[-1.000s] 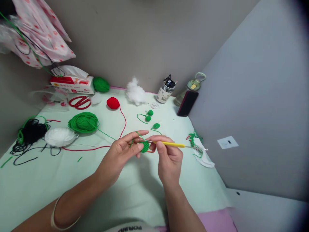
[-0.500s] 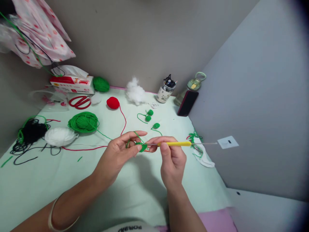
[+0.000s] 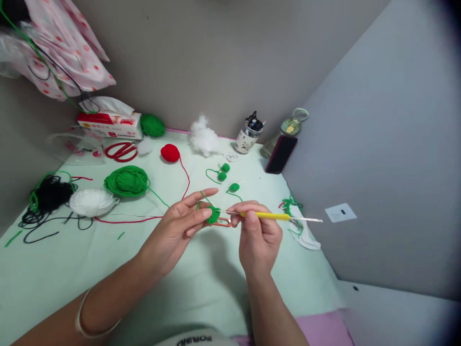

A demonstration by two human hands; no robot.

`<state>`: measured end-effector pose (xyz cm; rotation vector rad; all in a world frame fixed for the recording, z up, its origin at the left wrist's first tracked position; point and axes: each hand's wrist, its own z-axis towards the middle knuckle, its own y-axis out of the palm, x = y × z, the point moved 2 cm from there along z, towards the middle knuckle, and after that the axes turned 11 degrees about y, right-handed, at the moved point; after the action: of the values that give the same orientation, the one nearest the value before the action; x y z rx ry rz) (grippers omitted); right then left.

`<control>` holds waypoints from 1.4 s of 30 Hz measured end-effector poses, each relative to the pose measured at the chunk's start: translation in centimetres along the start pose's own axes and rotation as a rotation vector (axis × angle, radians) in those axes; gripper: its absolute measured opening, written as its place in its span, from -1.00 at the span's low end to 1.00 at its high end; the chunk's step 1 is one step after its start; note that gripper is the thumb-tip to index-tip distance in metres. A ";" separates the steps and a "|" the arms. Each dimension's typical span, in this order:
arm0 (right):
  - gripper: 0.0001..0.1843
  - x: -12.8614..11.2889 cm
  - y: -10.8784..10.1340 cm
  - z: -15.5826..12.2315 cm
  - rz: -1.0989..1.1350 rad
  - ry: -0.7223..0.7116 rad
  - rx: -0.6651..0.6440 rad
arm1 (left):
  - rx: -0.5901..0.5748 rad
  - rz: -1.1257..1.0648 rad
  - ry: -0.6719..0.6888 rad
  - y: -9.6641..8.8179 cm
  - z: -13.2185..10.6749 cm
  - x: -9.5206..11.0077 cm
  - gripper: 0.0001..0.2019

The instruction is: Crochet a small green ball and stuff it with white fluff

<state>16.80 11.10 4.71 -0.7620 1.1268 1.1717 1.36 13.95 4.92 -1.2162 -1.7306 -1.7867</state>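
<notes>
Between the thumb and fingers of my left hand [image 3: 183,216] is pinched a small green crochet piece [image 3: 213,215]. Green yarn runs up from it over my raised left index finger. My right hand [image 3: 260,235] grips a crochet hook [image 3: 268,216] by its yellow handle, a metal end sticking out on each side. The left metal end reaches the green piece; whether it sits inside a stitch I cannot tell. Under the piece, an orange-rimmed object [image 3: 224,222] lies partly hidden behind my hands. A green yarn ball [image 3: 127,181] trails its strand toward my left hand.
Red scissors [image 3: 121,152], a red yarn ball [image 3: 170,153], a white yarn ball [image 3: 92,202] and tangled black yarn [image 3: 54,196] lie to the left. White stuffing [image 3: 203,137], small green crocheted balls [image 3: 222,176], a pen jar [image 3: 246,139] and a phone [image 3: 281,154] are farther back.
My right hand has shifted slightly right with the hook, its right end tipping down a little. More of the green piece shows, and my left index finger sits a bit higher.
</notes>
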 end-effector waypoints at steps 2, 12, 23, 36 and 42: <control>-0.79 0.0 0.2 0.2 -0.004 0.042 -0.047 | -0.014 0.080 0.021 -0.1 0.0 -0.1 -0.63; -0.58 -0.3 0.8 -1.2 -0.547 -0.426 -0.049 | 0.009 0.028 -0.018 0.0 0.0 -0.9 -0.63; -0.82 0.3 0.2 0.2 -0.009 0.119 -0.079 | -0.043 0.185 0.072 0.1 0.0 -0.4 -0.72; -0.73 0.6 0.0 1.0 0.161 0.284 -0.085 | 0.008 0.266 0.076 -0.2 -0.2 -0.1 -0.77; -0.77 0.0 -0.3 0.4 0.054 0.174 -0.094 | 0.023 0.332 0.103 -0.7 -0.2 -0.2 -0.74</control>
<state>17.15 11.36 4.79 -0.9251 1.2488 1.2285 0.90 13.84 4.36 -1.2899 -1.3946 -1.5977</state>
